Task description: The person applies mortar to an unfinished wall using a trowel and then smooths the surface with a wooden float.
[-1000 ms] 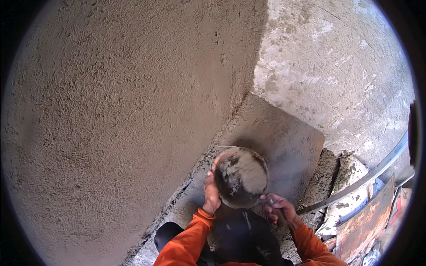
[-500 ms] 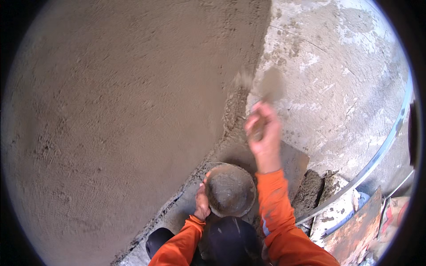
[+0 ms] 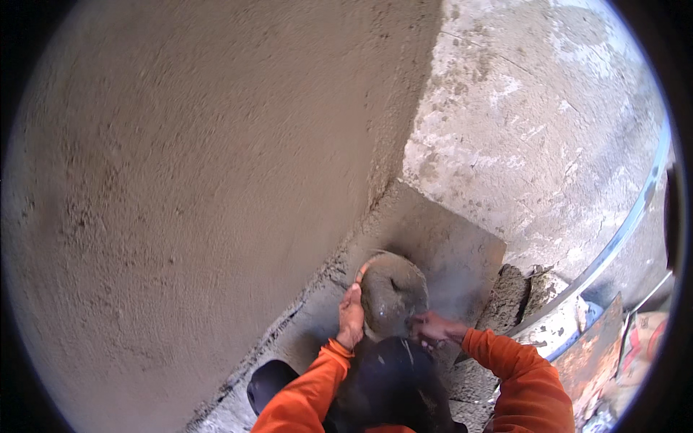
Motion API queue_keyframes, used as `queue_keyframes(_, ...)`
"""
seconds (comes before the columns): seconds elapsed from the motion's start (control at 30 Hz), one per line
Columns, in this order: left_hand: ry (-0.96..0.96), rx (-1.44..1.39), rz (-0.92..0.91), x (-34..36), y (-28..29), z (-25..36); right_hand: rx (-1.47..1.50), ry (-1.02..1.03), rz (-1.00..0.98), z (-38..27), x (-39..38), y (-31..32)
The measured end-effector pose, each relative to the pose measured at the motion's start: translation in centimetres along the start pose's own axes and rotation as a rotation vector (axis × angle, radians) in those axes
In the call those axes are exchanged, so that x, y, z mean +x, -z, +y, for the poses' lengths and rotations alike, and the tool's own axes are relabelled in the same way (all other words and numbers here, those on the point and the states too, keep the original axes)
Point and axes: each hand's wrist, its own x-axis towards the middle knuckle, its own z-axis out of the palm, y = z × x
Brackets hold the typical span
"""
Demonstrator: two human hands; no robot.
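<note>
A round bowl (image 3: 369,307) of wet grey mortar (image 3: 395,285) sits close in front of my knees. My left hand (image 3: 351,316) grips its left rim, fingers over the edge and thumb along the side. At the lower right rim, my right hand (image 3: 435,328) is closed round the handle of a trowel. The trowel's blade is hardly visible, apparently down in the mortar. To the left rises a wall coated with smooth brown mortar (image 3: 195,173). Its right edge meets a paler, rough wall (image 3: 534,137).
A flat board (image 3: 462,249) lies behind and right of the bowl, against the wall corner. Rubble (image 3: 505,299), a rusty sheet (image 3: 588,353) and a sack (image 3: 644,339) lie at the right. A long curved-looking pale strip (image 3: 628,242) crosses there. My dark knees (image 3: 397,382) are close below the bowl.
My right hand has come down from the wall corner with the trowel to the bowl. The bowl and my left hand have shifted slightly right and up in view.
</note>
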Motion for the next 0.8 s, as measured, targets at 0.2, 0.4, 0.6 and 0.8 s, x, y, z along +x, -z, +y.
queue_keyframes(0.2,0.036,-0.165,-0.138,0.2,0.6,1.0,0.724,0.111,-0.315,5.3,3.5,-1.5)
queue_keyframes(0.4,0.108,-0.348,-0.382,0.4,1.2,2.3,1.533,0.518,-0.677,6.3,-0.7,-3.0)
queue_keyframes(0.6,0.054,-0.206,-0.361,-0.6,1.1,4.9,1.585,0.874,0.165,-3.5,-6.3,-0.5)
queue_keyframes(0.8,0.077,-0.284,-0.334,0.5,1.1,1.7,1.570,0.850,1.034,-17.2,4.1,6.9)
